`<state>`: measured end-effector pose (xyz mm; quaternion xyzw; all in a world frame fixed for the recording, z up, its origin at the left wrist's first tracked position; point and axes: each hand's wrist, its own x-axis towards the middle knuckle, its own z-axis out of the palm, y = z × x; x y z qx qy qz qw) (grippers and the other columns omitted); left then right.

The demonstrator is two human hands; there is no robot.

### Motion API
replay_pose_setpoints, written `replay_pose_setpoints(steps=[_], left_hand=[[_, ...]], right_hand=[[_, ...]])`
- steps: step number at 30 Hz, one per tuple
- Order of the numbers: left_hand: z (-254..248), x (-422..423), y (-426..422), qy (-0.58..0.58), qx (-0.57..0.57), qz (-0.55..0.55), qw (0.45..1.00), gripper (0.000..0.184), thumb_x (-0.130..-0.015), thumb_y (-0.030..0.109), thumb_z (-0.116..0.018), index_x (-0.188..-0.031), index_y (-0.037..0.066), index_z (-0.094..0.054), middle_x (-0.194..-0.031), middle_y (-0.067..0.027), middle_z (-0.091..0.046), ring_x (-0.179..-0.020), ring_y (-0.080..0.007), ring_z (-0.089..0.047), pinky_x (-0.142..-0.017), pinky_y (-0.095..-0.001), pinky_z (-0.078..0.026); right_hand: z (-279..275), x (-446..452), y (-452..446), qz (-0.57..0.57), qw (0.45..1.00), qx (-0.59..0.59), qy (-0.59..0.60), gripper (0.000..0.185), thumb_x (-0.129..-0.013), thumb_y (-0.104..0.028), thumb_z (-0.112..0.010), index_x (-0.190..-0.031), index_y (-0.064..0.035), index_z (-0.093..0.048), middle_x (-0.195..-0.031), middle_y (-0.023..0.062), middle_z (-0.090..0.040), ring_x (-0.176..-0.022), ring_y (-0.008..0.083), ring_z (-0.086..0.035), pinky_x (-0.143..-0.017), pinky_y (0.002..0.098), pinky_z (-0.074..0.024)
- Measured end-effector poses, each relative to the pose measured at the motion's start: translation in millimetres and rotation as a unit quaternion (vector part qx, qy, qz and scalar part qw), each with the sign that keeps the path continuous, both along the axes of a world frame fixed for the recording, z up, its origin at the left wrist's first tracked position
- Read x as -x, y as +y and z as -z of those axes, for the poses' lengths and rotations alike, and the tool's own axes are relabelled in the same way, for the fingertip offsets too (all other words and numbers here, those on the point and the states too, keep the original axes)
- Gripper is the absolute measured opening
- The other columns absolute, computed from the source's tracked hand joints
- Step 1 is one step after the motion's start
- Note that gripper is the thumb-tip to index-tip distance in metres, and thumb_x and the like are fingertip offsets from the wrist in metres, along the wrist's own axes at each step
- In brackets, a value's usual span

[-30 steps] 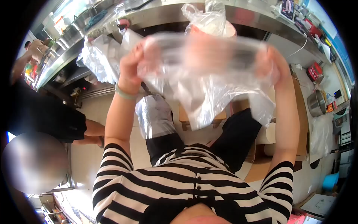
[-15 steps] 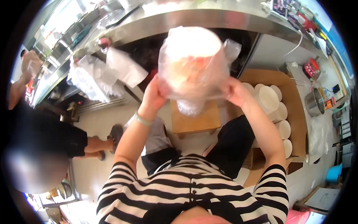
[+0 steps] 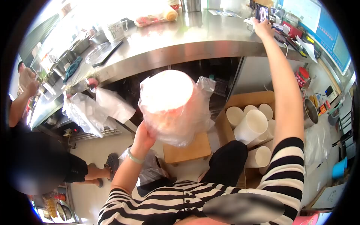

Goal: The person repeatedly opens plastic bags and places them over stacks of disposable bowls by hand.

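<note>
A round, white-topped bundle in a clear plastic bag [image 3: 170,107] is held up in front of me, with orange-red showing through its side. What is packed inside I cannot make out. My left hand [image 3: 144,137] grips the bag's lower left side, its fingers partly hidden behind the plastic. Stretched far out over the steel counter [image 3: 210,35], my right hand [image 3: 263,28] is closed at the lower end of a phone [image 3: 262,12] with a lit screen.
Below, a small wooden stool [image 3: 187,150] stands on the floor. A cardboard box [image 3: 240,98] of white paper cups [image 3: 252,125] is at the right. Plastic bags [image 3: 86,112] hang from the counter's left edge. Another person's leg [image 3: 95,173] is at the left.
My right hand has left the bagged bundle and reached up and right to the phone. The bundle has come lower and slightly left in my left hand. The view has tilted up toward the counter.
</note>
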<state>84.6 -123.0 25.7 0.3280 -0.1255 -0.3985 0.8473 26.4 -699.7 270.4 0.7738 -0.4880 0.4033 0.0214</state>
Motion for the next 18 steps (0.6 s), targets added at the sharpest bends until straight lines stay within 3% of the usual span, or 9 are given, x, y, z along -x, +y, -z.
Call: replay_pose_setpoints(steps=[3,5,9,11,13,15,16,17,18], left_hand=[[-17,9,-1,-0.008,-0.034,-0.028,0.999,0.037,-0.097,0.019,-0.037,-0.125,-0.003,-0.046,-0.123,-0.012,-0.055,-0.109,-0.0228,-0.054,-0.096,-0.0348,-0.043],[-18,8,1,-0.012,-0.057,-0.024,0.998,0.039,-0.097,0.021,-0.037,-0.128,-0.002,-0.044,-0.126,-0.0121,-0.053,-0.112,-0.0241,-0.053,-0.099,-0.0361,-0.041],[-17,7,-1,0.05,-0.036,-0.032,0.998,0.043,-0.097,0.024,-0.037,-0.132,0.0,-0.04,-0.133,-0.0119,-0.048,-0.118,-0.0253,-0.048,-0.102,-0.0388,-0.038],[-9,2,-1,0.031,-0.027,-0.02,0.999,0.044,-0.097,0.024,-0.038,-0.134,0.0,-0.038,-0.135,-0.0118,-0.046,-0.12,-0.0257,-0.047,-0.103,-0.0396,-0.037],[-12,2,-1,0.077,-0.04,-0.035,0.996,0.045,-0.097,0.025,-0.038,-0.134,0.0,-0.037,-0.136,-0.0117,-0.045,-0.121,-0.0257,-0.046,-0.104,-0.0397,-0.036],[-17,4,-3,0.071,-0.039,-0.032,0.996,0.045,-0.097,0.025,-0.039,-0.134,0.0,-0.038,-0.136,-0.0121,-0.045,-0.121,-0.0259,-0.046,-0.104,-0.0398,-0.036],[-18,5,-3,0.063,-0.035,-0.03,0.997,0.045,-0.096,0.025,-0.039,-0.134,-0.001,-0.038,-0.135,-0.0125,-0.045,-0.12,-0.0262,-0.047,-0.104,-0.0399,-0.036],[-19,4,-3,0.064,-0.036,-0.032,0.997,0.045,-0.096,0.025,-0.039,-0.134,-0.001,-0.038,-0.135,-0.0125,-0.045,-0.12,-0.0262,-0.047,-0.104,-0.0399,-0.036],[-18,3,-3,0.071,-0.03,-0.023,0.997,0.045,-0.096,0.024,-0.039,-0.133,-0.001,-0.039,-0.134,-0.013,-0.046,-0.12,-0.0264,-0.047,-0.104,-0.0399,-0.036]], right_hand=[[-10,-30,1,0.034,0.986,-0.148,-0.074,0.097,-0.077,-0.068,-0.045,-0.142,-0.0007,-0.021,-0.136,0.0271,-0.039,-0.128,0.0411,-0.035,-0.105,0.0491,-0.026],[-15,-50,7,0.04,0.977,-0.172,-0.123,0.091,-0.081,-0.064,-0.046,-0.142,-0.0015,-0.02,-0.141,0.0291,-0.029,-0.131,0.0419,-0.026,-0.107,0.047,-0.023],[-29,-78,-1,0.032,0.953,-0.228,-0.197,0.096,-0.081,-0.063,-0.046,-0.144,-0.0018,-0.01,-0.141,0.033,-0.024,-0.132,0.0427,-0.024,-0.107,0.047,-0.0212],[-34,-92,-27,-0.053,0.973,-0.087,-0.206,0.097,-0.076,-0.069,-0.046,-0.141,-0.0019,-0.019,-0.134,0.0319,-0.039,-0.124,0.045,-0.039,-0.101,0.0483,-0.0324],[-46,-89,-17,-0.107,0.966,-0.1,-0.212,0.1,-0.077,-0.067,-0.047,-0.14,0.0021,-0.015,-0.13,0.0345,-0.04,-0.121,0.0471,-0.042,-0.102,0.0488,-0.032],[-51,-77,23,-0.105,0.94,0.069,-0.318,0.055,-0.088,-0.042,-0.053,-0.124,-0.0002,-0.049,-0.107,0.0223,-0.06,-0.1,0.0329,-0.058,-0.081,0.0407,-0.0465],[-61,-72,-2,-0.028,0.972,-0.009,-0.231,0.104,-0.076,-0.066,-0.05,-0.14,0.0052,-0.009,-0.134,0.0351,-0.035,-0.126,0.0472,-0.035,-0.105,0.0495,-0.0269],[-55,-74,-18,-0.029,0.972,-0.011,-0.231,0.104,-0.076,-0.066,-0.05,-0.14,0.0052,-0.009,-0.134,0.0351,-0.035,-0.126,0.0472,-0.035,-0.105,0.0495,-0.0269],[-50,-78,-19,0.06,0.958,-0.11,-0.259,0.106,-0.076,-0.066,-0.051,-0.141,0.0062,-0.007,-0.136,0.035,-0.031,-0.129,0.0472,-0.03,-0.107,0.0501,-0.0233]])
